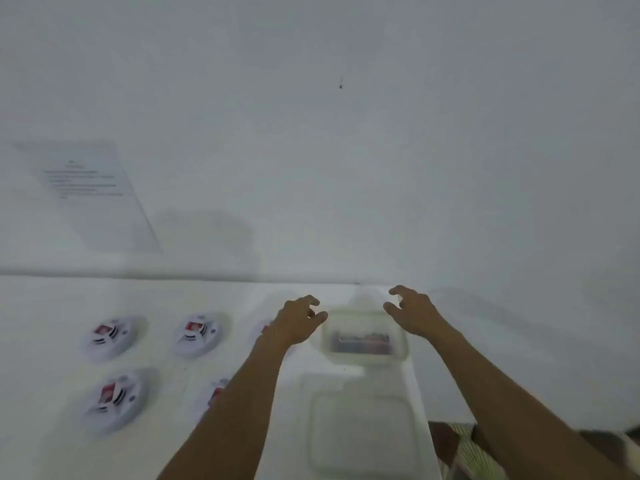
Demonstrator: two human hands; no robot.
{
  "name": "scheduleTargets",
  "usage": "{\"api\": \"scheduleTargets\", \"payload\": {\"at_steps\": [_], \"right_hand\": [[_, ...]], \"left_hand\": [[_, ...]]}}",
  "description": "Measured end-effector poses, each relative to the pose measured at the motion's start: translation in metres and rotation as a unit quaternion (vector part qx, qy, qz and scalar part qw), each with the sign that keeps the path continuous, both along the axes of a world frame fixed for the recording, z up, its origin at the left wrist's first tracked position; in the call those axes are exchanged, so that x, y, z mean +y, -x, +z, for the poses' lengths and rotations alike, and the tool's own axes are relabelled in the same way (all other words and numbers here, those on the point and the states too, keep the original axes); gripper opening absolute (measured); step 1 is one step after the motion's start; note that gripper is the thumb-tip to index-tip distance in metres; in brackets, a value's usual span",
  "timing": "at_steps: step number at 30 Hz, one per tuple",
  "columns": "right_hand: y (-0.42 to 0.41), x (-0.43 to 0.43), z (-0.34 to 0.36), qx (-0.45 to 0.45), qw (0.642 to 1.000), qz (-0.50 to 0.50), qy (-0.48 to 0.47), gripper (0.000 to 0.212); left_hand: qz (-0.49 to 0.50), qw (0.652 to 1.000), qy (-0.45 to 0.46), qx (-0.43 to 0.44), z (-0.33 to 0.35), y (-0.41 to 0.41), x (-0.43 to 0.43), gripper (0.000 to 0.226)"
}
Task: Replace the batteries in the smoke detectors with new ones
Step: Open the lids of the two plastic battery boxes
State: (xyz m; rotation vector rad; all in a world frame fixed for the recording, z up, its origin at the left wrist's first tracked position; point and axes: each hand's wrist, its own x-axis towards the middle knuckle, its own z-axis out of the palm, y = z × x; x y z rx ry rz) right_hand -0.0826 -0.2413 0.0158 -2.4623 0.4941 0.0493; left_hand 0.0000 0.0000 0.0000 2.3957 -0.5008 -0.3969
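- Smoke detectors are laid in rows at the left of the tabletop; none seems worked on yet.
- Left hand is held spread, empty.
- A clear battery container is flanked by both hands, untouched.
- Right hand is held spread, empty.

The whole view is smeared by motion blur. Two smoke detectors are largely hidden behind the left forearm — only slivers of white and red are seen. The contents of the clear container at 12 o'clock from the hands are blurred to dark and reddish streaks. The print on the paper sheet on the wall cannot be read. Both arms are cut off by the bottom edge — as is the patterned fabric at 5 o'clock.
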Motion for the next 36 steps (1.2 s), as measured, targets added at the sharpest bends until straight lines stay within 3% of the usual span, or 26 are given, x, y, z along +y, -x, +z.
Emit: {"api": "scheduleTargets", "payload": {"at_steps": [4,9,16,18,23,29,33,36], "right_hand": [[0.023,-0.006,-0.031,-0.008,0.989,-0.052,-0.141,0.036],[0.039,-0.013,-0.052,-0.055,0.931,-0.083,-0.350,0.025],[0.039,-0.017,-0.061,-0.048,0.873,-0.077,-0.480,0.030],[0.037,-0.019,-0.064,-0.052,0.871,-0.072,-0.484,0.032],[0.033,-0.025,-0.060,-0.042,0.905,-0.044,-0.421,0.027],[0.022,-0.024,-0.055,-0.050,0.941,-0.017,-0.336,0.043],[0.018,-0.014,-0.056,-0.068,0.951,-0.032,-0.301,0.044],[0.021,-0.011,-0.058,-0.054,0.954,-0.046,-0.292,0.039]], "left_hand": [[0.047,0.988,0.102,0.107,-0.024,0.022,-0.013,0.040],[0.109,0.945,0.238,0.195,-0.035,0.031,-0.015,0.040],[0.078,0.930,0.247,0.262,-0.034,0.027,-0.013,0.037],[0.068,0.931,0.242,0.265,-0.032,0.023,-0.014,0.037],[0.085,0.939,0.234,0.238,-0.033,0.024,-0.015,0.035],[0.154,0.936,0.163,0.270,-0.036,0.035,-0.013,0.060],[0.189,0.918,0.219,0.273,-0.039,0.034,-0.020,0.064],[0.225,0.879,0.319,0.273,-0.041,0.033,-0.022,0.072]]}}
